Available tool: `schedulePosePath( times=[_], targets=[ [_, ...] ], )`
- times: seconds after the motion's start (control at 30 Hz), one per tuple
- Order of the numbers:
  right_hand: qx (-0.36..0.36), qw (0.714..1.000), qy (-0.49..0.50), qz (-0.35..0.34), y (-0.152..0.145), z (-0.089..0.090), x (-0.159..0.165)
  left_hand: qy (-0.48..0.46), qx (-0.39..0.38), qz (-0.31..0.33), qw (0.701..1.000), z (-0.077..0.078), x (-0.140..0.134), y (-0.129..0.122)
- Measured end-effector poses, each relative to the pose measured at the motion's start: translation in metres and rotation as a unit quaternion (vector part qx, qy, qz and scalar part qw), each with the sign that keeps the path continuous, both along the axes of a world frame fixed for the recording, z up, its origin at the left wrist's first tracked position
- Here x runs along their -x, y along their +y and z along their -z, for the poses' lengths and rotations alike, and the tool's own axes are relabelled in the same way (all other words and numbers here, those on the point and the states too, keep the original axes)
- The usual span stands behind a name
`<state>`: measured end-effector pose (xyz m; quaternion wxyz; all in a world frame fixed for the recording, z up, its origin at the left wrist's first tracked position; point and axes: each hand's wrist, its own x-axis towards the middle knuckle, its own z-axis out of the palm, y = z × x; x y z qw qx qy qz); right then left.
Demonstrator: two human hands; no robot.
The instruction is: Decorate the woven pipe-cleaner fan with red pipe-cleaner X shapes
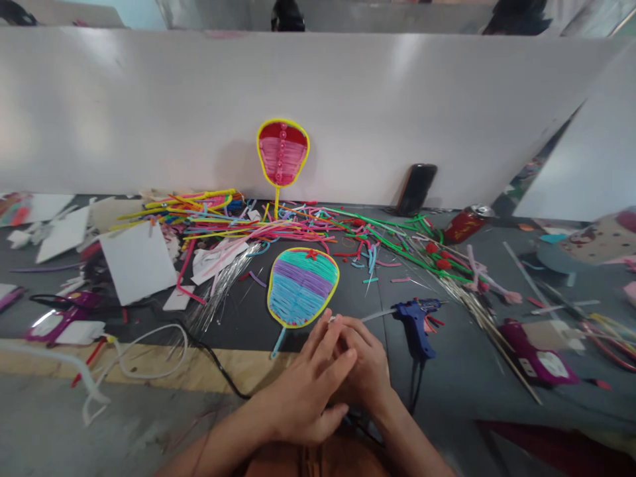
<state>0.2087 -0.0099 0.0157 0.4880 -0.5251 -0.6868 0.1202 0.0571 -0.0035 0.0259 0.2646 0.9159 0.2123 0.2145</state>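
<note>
At the bottom centre, the left hand [304,389] and right hand [366,363] are meeting, fingers bent and overlapping, so I cannot tell whether they are grasping anything. Just beyond, near the frame's centre, the striped fan [301,286] is lying on the desk [460,397], showing turquoise, purple and blue inside yellow edging, with a red bow [311,254]. Farther right, a red can [466,225] is bearing lettering too blurred to read

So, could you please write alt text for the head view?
A person's left hand and right hand meet in front of a fan-shaped craft with green, purple and blue stripes; anything held is unclear. A blue glue gun is to their right; behind, a pink fan stands before a white panel, among colourful pipe cleaners.
</note>
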Motion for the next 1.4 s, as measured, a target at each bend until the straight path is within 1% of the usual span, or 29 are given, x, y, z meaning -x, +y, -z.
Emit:
schedulePosePath(
  times=[0.13, 0.2, 0.3, 0.37, 0.43, 0.47, 0.5, 0.57, 0.63, 0.67, 0.73, 0.83, 0.9, 0.93, 0.97, 1.0, 1.03, 1.07, 1.1, 1.17, 1.2, 1.27, 1.33, 1.4],
  targets=[
    [-0.018, 1.000, -0.020, 0.012, 0.001, -0.009, 0.004, 0.012, -0.038, -0.010, 0.999, 0.000, -0.003, -0.003],
    [-0.012, 1.000, -0.020, 0.013, 0.001, -0.011, 0.006, 0.018, -0.051, -0.013, 0.998, -0.001, -0.004, -0.003],
    [0.022, 1.000, 0.006, 0.006, 0.000, -0.008, 0.005, 0.029, -0.066, -0.016, 0.997, -0.004, -0.004, -0.003],
    [0.062, 0.996, 0.053, 0.019, 0.001, -0.005, 0.001, 0.047, -0.077, -0.018, 0.996, -0.006, -0.003, -0.002],
    [0.120, 0.983, 0.132, 0.051, 0.002, -0.004, -0.007, 0.078, -0.094, -0.029, 0.992, -0.007, -0.001, 0.001],
    [0.152, 0.969, 0.182, 0.064, 0.003, -0.005, -0.011, 0.094, -0.103, -0.044, 0.989, -0.007, -0.001, 0.003],
    [0.181, 0.953, 0.232, 0.068, 0.004, -0.006, -0.014, 0.107, -0.111, -0.065, 0.986, -0.006, 0.000, 0.005],
    [0.218, 0.922, 0.316, 0.051, 0.006, -0.009, -0.019, 0.113, -0.119, -0.112, 0.980, -0.002, 0.001, 0.011],
    [0.221, 0.903, 0.368, 0.027, 0.005, -0.010, -0.017, 0.089, -0.106, -0.146, 0.980, 0.002, 0.002, 0.016],
    [0.218, 0.900, 0.378, 0.015, 0.004, -0.010, -0.015, 0.075, -0.093, -0.153, 0.981, 0.004, 0.002, 0.019],
    [0.210, 0.903, 0.374, -0.012, 0.000, -0.008, -0.008, 0.053, -0.065, -0.159, 0.984, 0.006, 0.001, 0.022],
    [0.195, 0.924, 0.321, -0.066, -0.008, -0.008, -0.002, 0.042, -0.046, -0.171, 0.983, 0.005, 0.004, 0.025],
    [0.177, 0.948, 0.250, -0.082, -0.013, -0.010, -0.007, 0.031, -0.048, -0.194, 0.979, 0.003, 0.010, 0.028],
    [0.162, 0.963, 0.205, -0.071, -0.015, -0.012, -0.013, 0.028, -0.048, -0.204, 0.977, 0.002, 0.015, 0.030],
    [0.143, 0.976, 0.156, -0.042, -0.018, -0.013, -0.022, 0.022, -0.047, -0.217, 0.975, 0.001, 0.020, 0.032],
    [0.123, 0.987, 0.104, 0.003, -0.021, -0.014, -0.033, 0.019, -0.044, -0.241, 0.969, 0.000, 0.026, 0.035],
    [0.106, 0.991, 0.051, 0.058, -0.024, -0.012, -0.046, 0.014, -0.047, -0.267, 0.962, -0.002, 0.033, 0.037],
    [0.093, 0.989, 0.000, 0.117, -0.027, -0.010, -0.060, 0.016, -0.046, -0.302, 0.952, -0.003, 0.039, 0.039],
    [0.085, 0.980, -0.053, 0.171, -0.030, -0.006, -0.074, 0.023, -0.044, -0.335, 0.941, -0.005, 0.046, 0.041],
    [0.096, 0.952, -0.143, 0.251, -0.033, 0.007, -0.099, 0.028, -0.044, -0.390, 0.919, -0.008, 0.059, 0.045],
    [0.106, 0.940, -0.177, 0.271, -0.035, 0.014, -0.110, 0.033, -0.044, -0.410, 0.910, -0.008, 0.064, 0.046],
    [0.126, 0.923, -0.225, 0.287, -0.035, 0.028, -0.123, 0.043, -0.047, -0.443, 0.894, -0.009, 0.073, 0.047],
    [0.138, 0.914, -0.248, 0.291, -0.034, 0.038, -0.129, 0.054, -0.054, -0.468, 0.880, -0.010, 0.080, 0.046],
    [0.149, 0.912, -0.246, 0.293, -0.032, 0.043, -0.131, 0.062, -0.059, -0.483, 0.871, -0.010, 0.086, 0.045]
  ],
)
